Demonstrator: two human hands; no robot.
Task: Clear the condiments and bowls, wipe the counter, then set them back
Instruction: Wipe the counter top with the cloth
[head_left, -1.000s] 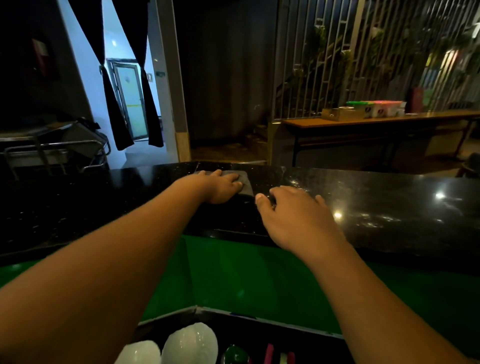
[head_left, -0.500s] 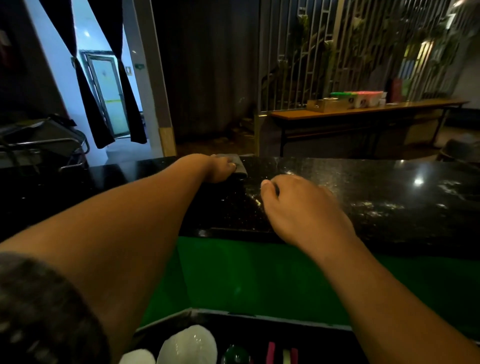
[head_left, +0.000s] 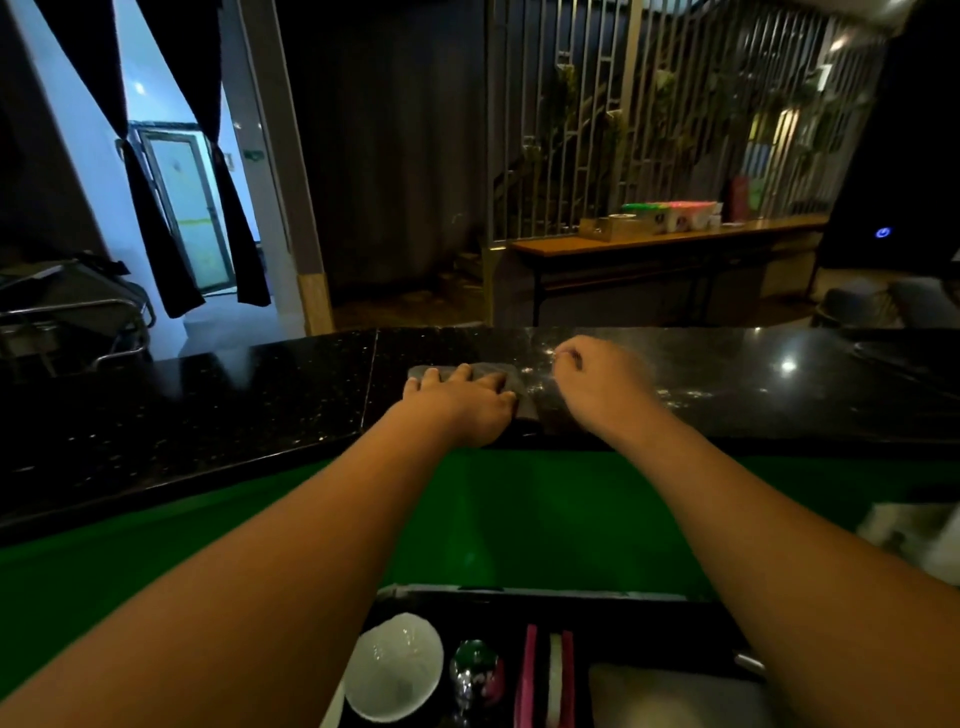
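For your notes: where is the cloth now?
Head view, centre: the cloth lies on the black counter under the left hand, just left of the right hand.

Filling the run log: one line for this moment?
phase: wipe | left hand: presses cloth on counter | right hand: curled, beside cloth

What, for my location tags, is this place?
Probably a restaurant or café service area: a long black counter, a tray with a bowl and condiments below it, and a side table of tubs behind.
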